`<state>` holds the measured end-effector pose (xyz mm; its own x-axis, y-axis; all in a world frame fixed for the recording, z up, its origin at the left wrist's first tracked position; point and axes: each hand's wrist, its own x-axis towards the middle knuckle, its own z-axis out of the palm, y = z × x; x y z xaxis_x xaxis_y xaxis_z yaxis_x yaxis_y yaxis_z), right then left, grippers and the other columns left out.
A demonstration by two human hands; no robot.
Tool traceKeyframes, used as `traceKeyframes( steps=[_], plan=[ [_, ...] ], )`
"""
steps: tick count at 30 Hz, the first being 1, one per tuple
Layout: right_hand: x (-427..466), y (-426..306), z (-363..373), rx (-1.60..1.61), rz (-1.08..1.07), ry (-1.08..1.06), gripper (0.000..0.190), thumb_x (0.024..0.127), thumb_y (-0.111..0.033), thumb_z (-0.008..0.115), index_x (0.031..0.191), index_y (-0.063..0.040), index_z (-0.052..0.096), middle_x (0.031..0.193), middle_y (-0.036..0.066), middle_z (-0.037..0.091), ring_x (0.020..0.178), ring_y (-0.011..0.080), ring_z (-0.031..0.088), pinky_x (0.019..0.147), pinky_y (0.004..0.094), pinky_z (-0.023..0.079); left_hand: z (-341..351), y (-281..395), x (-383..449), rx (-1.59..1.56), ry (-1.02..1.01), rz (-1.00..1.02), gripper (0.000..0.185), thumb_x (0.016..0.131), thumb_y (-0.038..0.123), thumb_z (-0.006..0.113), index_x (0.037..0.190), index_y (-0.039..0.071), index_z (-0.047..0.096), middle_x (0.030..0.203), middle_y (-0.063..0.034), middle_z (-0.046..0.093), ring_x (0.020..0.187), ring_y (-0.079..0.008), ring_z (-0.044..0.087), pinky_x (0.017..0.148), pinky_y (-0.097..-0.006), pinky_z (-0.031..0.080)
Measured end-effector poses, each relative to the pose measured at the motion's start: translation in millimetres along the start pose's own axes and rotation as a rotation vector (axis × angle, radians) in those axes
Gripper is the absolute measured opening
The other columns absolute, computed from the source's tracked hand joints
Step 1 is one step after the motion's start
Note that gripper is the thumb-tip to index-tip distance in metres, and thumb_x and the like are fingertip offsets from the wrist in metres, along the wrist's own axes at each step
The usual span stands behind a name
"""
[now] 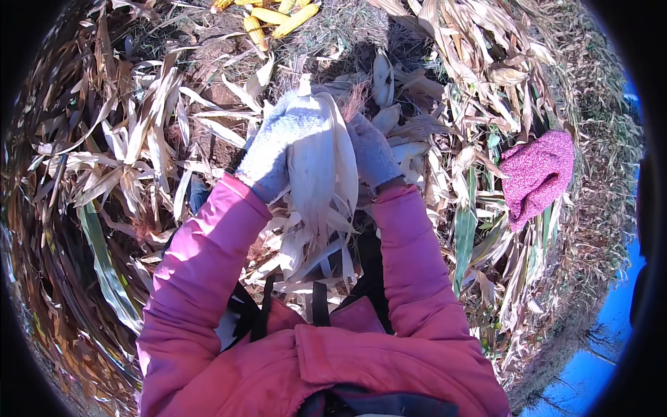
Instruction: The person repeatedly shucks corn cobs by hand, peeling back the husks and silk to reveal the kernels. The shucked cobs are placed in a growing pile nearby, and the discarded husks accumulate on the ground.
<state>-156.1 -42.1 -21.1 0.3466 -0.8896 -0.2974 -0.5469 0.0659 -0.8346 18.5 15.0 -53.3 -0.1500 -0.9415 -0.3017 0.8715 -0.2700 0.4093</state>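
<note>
My left hand (284, 140), in a fuzzy pale glove, grips a dry corn husk (311, 180) in front of my body. Long papery leaves of the husk hang down towards me. My right hand (372, 148), gloved the same way and in shade, holds the husk from its right side, with its fingertips hidden behind the leaves. Reddish corn silk (355, 100) sticks out above my right hand. A small pale tip (305, 85) stands up over my left hand; I cannot tell if it is stalk or husk. Whether an ear is inside is hidden.
Several husked yellow corn cobs (281, 21) lie on the ground at the far side. Dry corn stalks (57, 208) are heaped on the left, and more stalks and leaves (479, 62) on the right. A pink knitted cloth item (539, 177) rests on the right heap.
</note>
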Motion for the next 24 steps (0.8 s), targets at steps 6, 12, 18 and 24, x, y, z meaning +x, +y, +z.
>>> traceKeyframes(
  steps=[6, 12, 18, 24],
  plan=[
    [-16, 3, 7, 0.499, -0.203, -0.253, 0.051, 0.094, -0.024, 0.059, 0.137, -0.001, 0.044, 0.122, 0.011, 0.058, 0.111, 0.0177, 0.056, 0.097, 0.0321, 0.045, 27, 17, -6, 0.252, -0.023, 0.25, 0.049, 0.088, 0.02, 0.063, 0.132, 0.005, 0.047, 0.115, -0.0095, 0.058, 0.1, -0.0199, 0.059, 0.087, -0.0328, 0.05],
    [-17, -23, 19, 0.418, -0.081, -0.003, 0.05, 0.092, -0.017, 0.063, 0.135, 0.001, 0.045, 0.117, 0.01, 0.06, 0.104, 0.0137, 0.056, 0.091, 0.0293, 0.048, 29, 13, 7, 0.502, 0.111, 0.217, 0.052, 0.087, 0.018, 0.066, 0.132, 0.003, 0.047, 0.114, -0.0089, 0.058, 0.099, -0.0163, 0.057, 0.084, -0.0287, 0.049],
    [-17, -18, 14, 0.285, -0.222, 0.042, 0.037, 0.093, -0.017, 0.059, 0.126, -0.001, 0.053, 0.11, 0.008, 0.062, 0.096, 0.011, 0.057, 0.085, 0.0277, 0.049, 26, 2, 12, 0.441, 0.077, 0.247, 0.056, 0.086, 0.014, 0.062, 0.138, 0.004, 0.042, 0.121, -0.0112, 0.056, 0.106, -0.0183, 0.055, 0.092, -0.03, 0.047],
    [-16, -13, 15, 0.298, -0.144, 0.018, 0.029, 0.092, -0.013, 0.057, 0.118, -0.001, 0.058, 0.095, 0.004, 0.061, 0.086, 0.0086, 0.055, 0.076, 0.0254, 0.047, 17, 0, 21, 0.191, 0.099, 0.211, 0.055, 0.089, 0.02, 0.058, 0.138, 0.005, 0.041, 0.123, -0.0107, 0.054, 0.108, -0.0211, 0.055, 0.091, -0.0322, 0.047]
  ],
)
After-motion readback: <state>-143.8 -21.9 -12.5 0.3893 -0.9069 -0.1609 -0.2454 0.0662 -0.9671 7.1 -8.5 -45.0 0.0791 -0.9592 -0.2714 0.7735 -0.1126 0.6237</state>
